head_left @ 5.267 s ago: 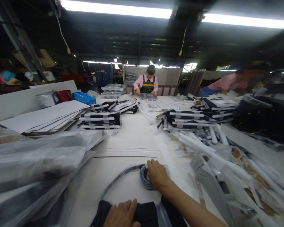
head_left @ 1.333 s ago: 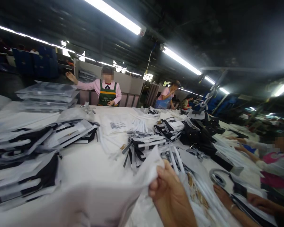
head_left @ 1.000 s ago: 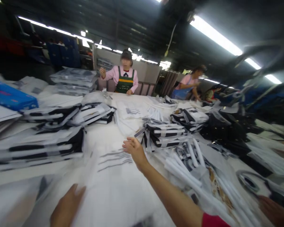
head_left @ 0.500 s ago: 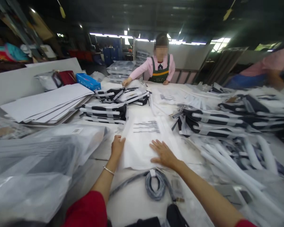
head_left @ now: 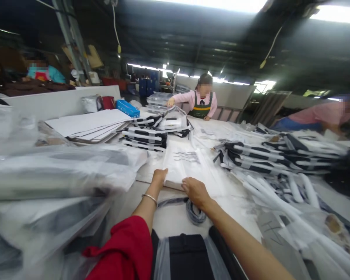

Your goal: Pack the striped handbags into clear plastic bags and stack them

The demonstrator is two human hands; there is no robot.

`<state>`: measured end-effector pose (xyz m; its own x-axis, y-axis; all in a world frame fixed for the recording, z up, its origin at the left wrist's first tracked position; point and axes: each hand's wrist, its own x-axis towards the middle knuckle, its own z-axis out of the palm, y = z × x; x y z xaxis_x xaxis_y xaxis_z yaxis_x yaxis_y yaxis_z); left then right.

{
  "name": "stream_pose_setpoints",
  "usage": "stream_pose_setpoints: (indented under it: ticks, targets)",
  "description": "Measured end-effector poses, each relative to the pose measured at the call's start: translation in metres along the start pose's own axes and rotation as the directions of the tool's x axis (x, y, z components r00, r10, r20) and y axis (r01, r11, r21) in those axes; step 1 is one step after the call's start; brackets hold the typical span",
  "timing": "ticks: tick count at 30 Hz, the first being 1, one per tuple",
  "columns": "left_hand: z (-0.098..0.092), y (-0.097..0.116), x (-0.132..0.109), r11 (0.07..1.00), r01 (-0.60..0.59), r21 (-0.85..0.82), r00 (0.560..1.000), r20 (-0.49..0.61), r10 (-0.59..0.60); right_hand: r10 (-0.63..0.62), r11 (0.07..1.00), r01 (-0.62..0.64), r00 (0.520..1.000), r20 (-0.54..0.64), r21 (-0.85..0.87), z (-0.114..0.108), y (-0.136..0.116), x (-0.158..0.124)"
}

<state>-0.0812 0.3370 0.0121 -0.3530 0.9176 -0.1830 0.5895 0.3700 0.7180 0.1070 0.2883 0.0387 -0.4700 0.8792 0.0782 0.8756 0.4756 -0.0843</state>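
Note:
A stack of whitish plastic bags [head_left: 177, 169] with lines of dark print lies before me on the table. My left hand [head_left: 160, 178] is closed on the stack's near left corner. My right hand [head_left: 196, 191] grips its near edge, with the fingers curled over and the thumb side hidden. Just below my right hand is a coiled grey strap [head_left: 195, 213], with a length of it running left. Closest to my body is a black bag [head_left: 188, 252] with clear plastic at its sides.
Large plastic-wrapped bundles [head_left: 61, 175] crowd the left. White sheets [head_left: 90, 122] and a blue box [head_left: 127, 108] lie behind them. Folded black-and-white items [head_left: 144, 138] are piled ahead, with more piles [head_left: 256, 155] at right. A co-worker in an apron [head_left: 202, 103] reaches across the far side.
My right hand has gone from lying flat on the bags to gripping their near edge. My left hand keeps its hold. The view has tilted up, and the black bag shows more.

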Motion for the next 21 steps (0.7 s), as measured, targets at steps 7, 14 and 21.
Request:
stream_pose_setpoints:
  ticks: [7, 14, 21]
  targets:
    - [-0.025, 0.012, -0.025, 0.975, -0.054, 0.217, 0.991, -0.106, 0.078, -0.003, 0.997, 0.009, 0.997, 0.080, -0.071, 0.003, 0.002, 0.010]
    - [-0.015, 0.027, -0.054, 0.734, -0.551, 0.398, 0.833, 0.210, 0.512, -0.012, 0.999, 0.017, 0.993, 0.114, -0.039, -0.012, 0.015, 0.038]
    - [0.000, 0.013, -0.051, 0.665, -0.548, 0.508, 0.833, 0.257, 0.491, -0.076, 0.997, 0.082, 0.968, 0.239, -0.015, -0.028, 0.032, 0.037]
